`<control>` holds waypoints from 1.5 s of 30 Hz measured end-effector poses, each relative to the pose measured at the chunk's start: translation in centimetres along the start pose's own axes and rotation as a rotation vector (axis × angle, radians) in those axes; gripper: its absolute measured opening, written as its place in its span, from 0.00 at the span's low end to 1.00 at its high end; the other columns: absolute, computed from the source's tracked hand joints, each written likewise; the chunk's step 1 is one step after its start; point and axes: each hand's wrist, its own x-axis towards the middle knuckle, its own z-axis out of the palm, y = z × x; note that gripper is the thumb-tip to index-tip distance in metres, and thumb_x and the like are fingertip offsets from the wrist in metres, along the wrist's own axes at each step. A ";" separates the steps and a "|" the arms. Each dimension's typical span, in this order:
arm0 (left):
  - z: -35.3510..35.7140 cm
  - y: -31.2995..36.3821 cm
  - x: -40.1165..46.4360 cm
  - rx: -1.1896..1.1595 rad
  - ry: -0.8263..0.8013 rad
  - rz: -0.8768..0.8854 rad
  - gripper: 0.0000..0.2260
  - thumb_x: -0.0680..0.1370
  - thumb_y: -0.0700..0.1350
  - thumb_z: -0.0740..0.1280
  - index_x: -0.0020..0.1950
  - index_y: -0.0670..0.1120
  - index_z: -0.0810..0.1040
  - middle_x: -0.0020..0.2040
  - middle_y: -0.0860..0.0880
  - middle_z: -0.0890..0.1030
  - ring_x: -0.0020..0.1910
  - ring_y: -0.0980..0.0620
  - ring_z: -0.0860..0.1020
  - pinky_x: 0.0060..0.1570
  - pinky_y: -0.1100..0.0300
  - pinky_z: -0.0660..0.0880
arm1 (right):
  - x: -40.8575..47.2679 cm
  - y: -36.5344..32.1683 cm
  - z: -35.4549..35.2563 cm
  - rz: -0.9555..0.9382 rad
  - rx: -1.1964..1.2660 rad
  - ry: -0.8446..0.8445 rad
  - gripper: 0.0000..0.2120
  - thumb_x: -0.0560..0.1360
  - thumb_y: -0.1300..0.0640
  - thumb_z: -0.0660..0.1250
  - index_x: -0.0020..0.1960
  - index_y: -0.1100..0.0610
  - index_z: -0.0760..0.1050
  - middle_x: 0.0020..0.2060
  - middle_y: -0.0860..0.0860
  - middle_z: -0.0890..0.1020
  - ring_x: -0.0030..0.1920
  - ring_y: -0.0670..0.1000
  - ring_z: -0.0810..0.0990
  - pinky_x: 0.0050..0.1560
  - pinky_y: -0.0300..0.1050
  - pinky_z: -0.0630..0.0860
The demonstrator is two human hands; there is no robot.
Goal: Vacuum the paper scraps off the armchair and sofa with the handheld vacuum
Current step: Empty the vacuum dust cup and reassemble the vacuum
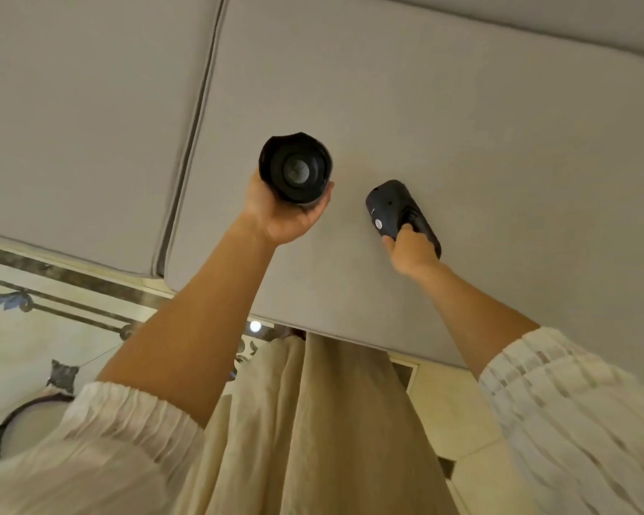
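Left grip [283, 213] cupped round the dust cup [295, 167], open end up toward the camera, filter visible inside. Right grip [411, 250] wrapped round the motor body [400, 213], just above the sofa cushion [461, 143], near its middle. Vacuum in 2 parts, well apart. No paper scraps visible on either cushion; vacuuming here looks done. Probably emptying or reassembling left.

Dust cup [295, 167] left of vacuum body [400, 214] – both above sofa cushion [461, 124].
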 end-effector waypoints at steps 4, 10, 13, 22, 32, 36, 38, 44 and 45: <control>0.0 -0.3 -0.7 0.007 -0.091 -0.008 0.15 0.80 0.52 0.60 0.57 0.44 0.79 0.52 0.42 0.83 0.52 0.43 0.81 0.61 0.49 0.75 | -0.4 1.6 1.0 0.031 -0.009 -0.011 0.18 0.83 0.52 0.58 0.57 0.67 0.73 0.55 0.63 0.80 0.53 0.62 0.78 0.44 0.46 0.69; 1.0 -0.8 -3.3 -0.007 -0.121 -0.058 0.16 0.78 0.52 0.61 0.55 0.42 0.79 0.51 0.41 0.83 0.53 0.42 0.79 0.62 0.48 0.73 | -5.7 -6.5 -5.4 -0.374 0.584 0.592 0.08 0.78 0.61 0.64 0.53 0.62 0.80 0.46 0.53 0.83 0.45 0.48 0.79 0.49 0.43 0.76; 1.3 -1.2 -4.2 0.007 -0.133 -0.053 0.17 0.78 0.53 0.59 0.59 0.44 0.78 0.54 0.42 0.82 0.54 0.43 0.79 0.56 0.51 0.76 | -9.9 -10.4 -8.1 -0.662 0.588 0.643 0.07 0.75 0.62 0.66 0.48 0.61 0.82 0.41 0.48 0.83 0.40 0.45 0.80 0.44 0.36 0.77; 0.7 -2.9 -5.6 -0.073 -0.175 0.048 0.22 0.77 0.55 0.55 0.45 0.42 0.83 0.46 0.45 0.79 0.47 0.48 0.77 0.50 0.55 0.73 | -11.9 -14.4 -6.2 -0.382 0.423 0.159 0.09 0.79 0.56 0.65 0.50 0.60 0.81 0.39 0.54 0.84 0.40 0.53 0.83 0.45 0.44 0.78; 0.3 -2.1 -6.7 0.149 -0.189 0.053 0.21 0.79 0.60 0.60 0.54 0.43 0.80 0.47 0.45 0.84 0.47 0.48 0.83 0.49 0.54 0.79 | -13.8 -13.6 -5.5 -0.437 0.541 0.232 0.08 0.77 0.59 0.66 0.42 0.61 0.81 0.33 0.51 0.83 0.37 0.49 0.81 0.43 0.40 0.77; -0.4 -2.1 -6.7 0.000 -0.171 0.119 0.23 0.79 0.58 0.59 0.59 0.41 0.79 0.51 0.42 0.82 0.51 0.45 0.81 0.59 0.53 0.75 | -14.8 -13.6 -5.4 -0.412 0.680 0.258 0.10 0.77 0.56 0.68 0.41 0.61 0.81 0.31 0.51 0.83 0.36 0.48 0.82 0.45 0.41 0.79; -0.6 -2.2 -7.0 -0.040 -0.190 0.131 0.22 0.80 0.57 0.58 0.55 0.40 0.79 0.49 0.42 0.82 0.49 0.45 0.81 0.56 0.54 0.75 | -15.3 -13.7 -5.8 -0.343 0.830 0.177 0.11 0.77 0.57 0.68 0.37 0.57 0.80 0.27 0.46 0.79 0.30 0.44 0.78 0.42 0.41 0.77; -1.2 -3.7 -7.8 -0.224 -0.227 0.150 0.19 0.79 0.54 0.58 0.48 0.40 0.81 0.41 0.43 0.81 0.42 0.46 0.80 0.51 0.55 0.74 | -16.3 -14.9 -6.5 -0.149 1.161 0.029 0.15 0.78 0.59 0.66 0.33 0.58 0.76 0.24 0.47 0.75 0.25 0.42 0.72 0.38 0.38 0.74; -1.2 -3.9 -7.8 -0.250 -0.224 0.152 0.19 0.79 0.53 0.58 0.49 0.40 0.80 0.40 0.44 0.81 0.42 0.46 0.80 0.51 0.56 0.73 | -16.3 -15.1 -6.4 -0.112 1.202 0.024 0.15 0.78 0.59 0.67 0.33 0.58 0.76 0.24 0.46 0.75 0.25 0.43 0.72 0.39 0.39 0.74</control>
